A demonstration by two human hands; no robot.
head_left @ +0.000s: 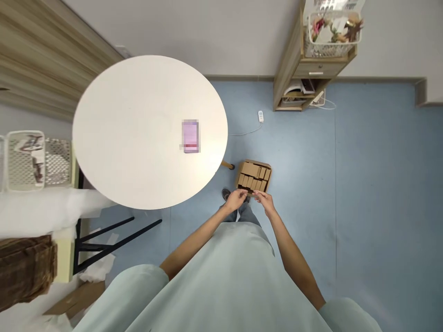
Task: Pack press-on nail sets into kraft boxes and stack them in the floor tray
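Both my hands are held close together, a short gap apart, over the near edge of a cardboard box point(254, 162) on the floor. Small brown cartons point(250, 169) stand packed in rows inside it. My left hand point(236, 199) has its fingers curled in and the thumb near them. My right hand point(263, 200) points its fingertips toward the left one, thumb and fingers pinched together. Whatever either hand may hold is too small to make out.
A round white table point(138, 133) stands at the left with a blurred purple item point(191, 137) on it. A white cable with a power strip point(260, 116) lies on the floor. A wooden cabinet point(287, 69) stands at the back, plastic baskets point(26, 159) at the far left.
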